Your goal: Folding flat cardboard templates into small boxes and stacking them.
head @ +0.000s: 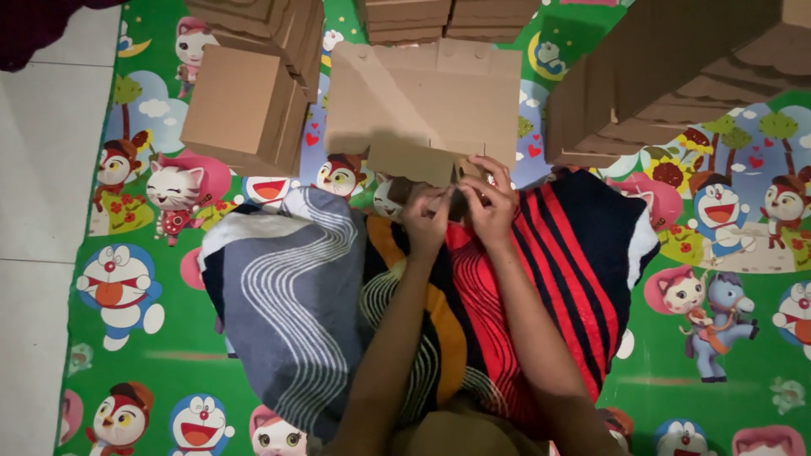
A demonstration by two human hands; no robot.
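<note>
Both hands meet at the near edge of a flat cardboard blank point(422, 105). Left hand point(427, 221) and right hand point(487, 203) pinch a small flap point(414, 160), fingers curled. The blank lies on a cartoon mat point(144, 355). Patterned cloth point(296, 295) covers the lap. Folded box point(245, 110) toward far left edge; cardboard stack point(676, 76) far right.

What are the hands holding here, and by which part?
Both the left hand and right hand grip the flat cardboard box blank at its near edge, pinching a small folded flap there.
</note>
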